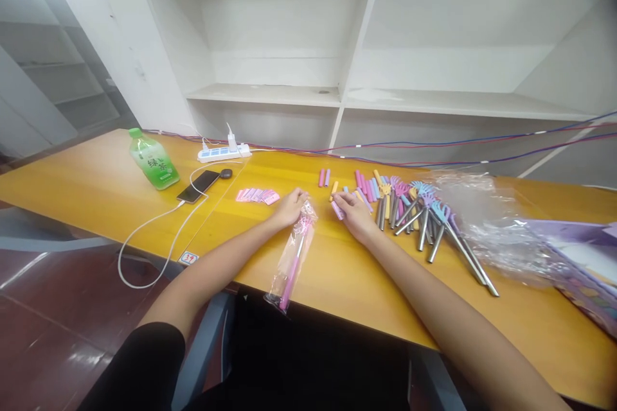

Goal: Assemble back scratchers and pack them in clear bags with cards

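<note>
My left hand [290, 207] is closed on the upper end of a clear plastic bag [285, 263]. Inside the bag lies a pink stick with a metal shaft [290, 276], its lower end reaching the table's front edge. To the right, my right hand [354, 213] has its fingers closed round a short pinkish-purple tube [337, 210]. Just behind that hand is a yellow tube [333, 190]. Two more tubes, pink [321, 178] and purple [327, 178], stand farther back. Small pink cards [258, 196] lie fanned left of my left hand.
Several colourful claw-ended metal sticks [424, 215] and tubes [369, 189] are heaped at right, beside crumpled plastic [496, 225] and a purple box [573, 250]. At left are a green bottle [154, 160], a phone [197, 186], a cable and a power strip [224, 153].
</note>
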{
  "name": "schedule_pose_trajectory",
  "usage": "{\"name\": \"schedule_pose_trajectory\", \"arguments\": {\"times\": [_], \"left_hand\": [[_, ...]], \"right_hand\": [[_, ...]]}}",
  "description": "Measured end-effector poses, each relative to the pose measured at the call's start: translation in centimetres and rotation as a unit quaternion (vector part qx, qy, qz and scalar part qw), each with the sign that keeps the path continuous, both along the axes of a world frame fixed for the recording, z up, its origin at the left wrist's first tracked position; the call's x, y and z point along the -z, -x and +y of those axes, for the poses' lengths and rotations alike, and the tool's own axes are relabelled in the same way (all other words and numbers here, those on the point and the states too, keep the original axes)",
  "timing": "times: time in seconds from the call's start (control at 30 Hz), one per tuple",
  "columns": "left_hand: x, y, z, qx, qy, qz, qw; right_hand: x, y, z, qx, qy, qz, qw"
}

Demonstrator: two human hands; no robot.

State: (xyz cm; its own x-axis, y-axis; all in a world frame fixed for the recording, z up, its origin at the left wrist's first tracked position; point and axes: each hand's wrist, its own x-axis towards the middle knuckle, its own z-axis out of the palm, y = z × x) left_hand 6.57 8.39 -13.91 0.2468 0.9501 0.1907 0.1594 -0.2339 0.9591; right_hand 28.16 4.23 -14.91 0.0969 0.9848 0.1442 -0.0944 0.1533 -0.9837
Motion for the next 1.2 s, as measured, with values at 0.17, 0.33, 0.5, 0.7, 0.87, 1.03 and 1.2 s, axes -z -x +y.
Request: {"name": "schedule_pose_trajectory", "arguments": {"times": [0.17,0.33,0.5,0.7,0.87,1.03,1.2], "left_hand": [[0.3,-0.3,0.1,0.053,0.001,0.007,0.999],[0.1,-0.2,0.1,0.094,0.071,-0.026,0.993],[0.2,0.0,0.0,0.077,0.090,-0.029,0.992],[-0.3,0.2,-0.3,0.070,0.115,-0.045,0.990],[-0.7,0.0,-0.7,0.071,0.132,-0.057,0.987],[-0.4,0.0,-0.6,0.062,0.111,-0.053,0.990],[-0.3,0.0,-0.3,0.050,0.093,-0.076,0.992]], "right_hand": [[0.0,0.6,0.1,0.022,-0.006,0.022,0.999],[0.1,0.8,-0.5,0.005,-0.016,0.022,1.000],[-0.1,1.2,-1.2,-0.037,-0.038,0.008,0.999],[-0.6,1.8,-1.9,-0.017,-0.089,-0.026,0.996],[-1.1,2.0,-2.2,0.008,-0.103,-0.034,0.994],[-1.6,2.6,-2.9,-0.024,-0.092,-0.015,0.995],[-1.2,3.1,-3.3,-0.015,-0.106,-0.096,0.990]]}}
